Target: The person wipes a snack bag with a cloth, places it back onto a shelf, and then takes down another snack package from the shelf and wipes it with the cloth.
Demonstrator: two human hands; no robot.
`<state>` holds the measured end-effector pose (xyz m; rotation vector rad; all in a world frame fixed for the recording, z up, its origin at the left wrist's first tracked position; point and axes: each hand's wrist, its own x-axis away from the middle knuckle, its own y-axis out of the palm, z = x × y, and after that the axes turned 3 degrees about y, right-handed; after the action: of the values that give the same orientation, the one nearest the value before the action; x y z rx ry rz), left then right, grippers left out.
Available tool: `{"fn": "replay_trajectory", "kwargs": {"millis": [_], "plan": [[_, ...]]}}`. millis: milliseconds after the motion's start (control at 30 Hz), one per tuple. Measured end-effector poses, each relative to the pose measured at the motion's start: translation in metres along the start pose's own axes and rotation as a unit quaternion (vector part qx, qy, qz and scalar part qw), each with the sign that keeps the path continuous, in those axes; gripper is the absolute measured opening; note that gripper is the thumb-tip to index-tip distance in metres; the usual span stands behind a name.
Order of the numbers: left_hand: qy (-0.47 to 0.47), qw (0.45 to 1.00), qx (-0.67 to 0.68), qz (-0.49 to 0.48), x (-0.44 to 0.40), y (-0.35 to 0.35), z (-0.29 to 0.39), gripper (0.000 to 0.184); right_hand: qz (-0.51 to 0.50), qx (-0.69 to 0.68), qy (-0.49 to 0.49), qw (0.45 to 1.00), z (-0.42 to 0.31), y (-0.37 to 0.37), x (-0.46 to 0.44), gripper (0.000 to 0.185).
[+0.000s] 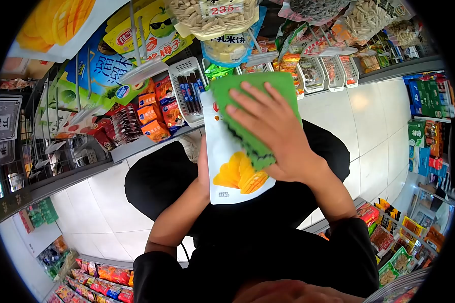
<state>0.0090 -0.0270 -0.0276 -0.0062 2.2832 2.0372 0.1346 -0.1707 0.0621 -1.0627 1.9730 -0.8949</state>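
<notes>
We hold a white pouch point(221, 136) upright over our lap, its front facing us, printed with yellow mango slices low down and a few lines of tiny text too small to read. Our left hand point(202, 164) grips the pouch along its left edge; its fingers are mostly hidden behind the pack. Our right hand point(273, 126) lies flat over a green cloth point(241, 135), fingers spread and pointing up and to the left, pressing the cloth against the pouch's front. The cloth covers the pouch's upper right part, reaches past its edge, and has a dark, scalloped border.

Beneath our forearms are our bent knees in black trousers point(159, 174), with a pale shoe point(189, 148) just left of the pouch. Under us is a floor of pale tiles point(328, 108).

Ahead, snack packs crowd a shelf. A white basket point(193, 121) of slim dark packets sits just beyond the pouch's upper left corner, with orange packets point(154, 129) to its left. Green and yellow bags point(136, 33) hang farther up, and a large clear bag of pale seeds point(202, 17), marked 235, hangs near the top centre. More packaged goods point(427, 134) line the right side.
</notes>
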Motion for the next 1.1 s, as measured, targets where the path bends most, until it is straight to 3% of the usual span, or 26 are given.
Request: {"fn": "replay_trajectory", "kwargs": {"millis": [67,167,200,300,367,433,467,700,833,967,1000,1100], "plan": [[-0.03,0.997,-0.013,0.066,-0.001,-0.001,0.0,0.072,-0.014,-0.001,-0.008,1.0,-0.002,0.001,-0.002,0.081],[-0.073,0.936,-0.28,0.201,-0.002,0.015,-0.006,0.072,-0.023,-0.02,-0.009,0.999,-0.005,0.003,-0.001,0.079],[-0.083,0.935,-0.258,0.23,-0.003,0.022,-0.009,0.071,-0.024,-0.027,-0.006,0.999,-0.006,0.003,-0.001,0.078],[-0.095,0.971,-0.157,0.153,0.01,-0.009,-0.005,0.07,-0.058,-0.038,-0.074,0.995,-0.009,0.009,0.001,0.078],[-0.098,0.988,-0.066,0.095,0.005,-0.015,-0.004,0.072,-0.044,-0.016,-0.02,0.999,-0.007,0.008,-0.001,0.078],[-0.094,0.945,-0.232,0.212,-0.003,0.009,-0.007,0.075,-0.01,0.01,0.024,1.0,-0.005,0.01,0.001,0.074],[-0.077,0.983,-0.039,0.164,0.004,-0.011,-0.004,0.078,-0.058,0.014,-0.005,0.998,-0.007,0.003,0.0,0.072],[-0.003,0.993,0.027,0.115,-0.01,-0.024,0.018,0.078,-0.175,-0.077,-0.152,0.97,-0.024,0.025,0.009,0.07],[0.022,0.988,-0.001,0.154,-0.006,-0.03,0.029,0.083,-0.209,-0.103,-0.162,0.959,-0.028,0.029,0.009,0.09],[0.087,0.983,-0.046,0.155,-0.005,-0.031,0.029,0.088,-0.186,-0.059,-0.151,0.969,-0.028,0.027,0.009,0.089],[0.1,0.981,-0.058,0.153,-0.006,-0.03,0.029,0.089,-0.192,-0.078,-0.188,0.96,-0.028,0.033,0.015,0.09],[0.094,0.978,-0.053,0.177,-0.011,-0.03,0.031,0.088,-0.18,-0.057,-0.206,0.96,-0.028,0.041,0.02,0.09]]}}
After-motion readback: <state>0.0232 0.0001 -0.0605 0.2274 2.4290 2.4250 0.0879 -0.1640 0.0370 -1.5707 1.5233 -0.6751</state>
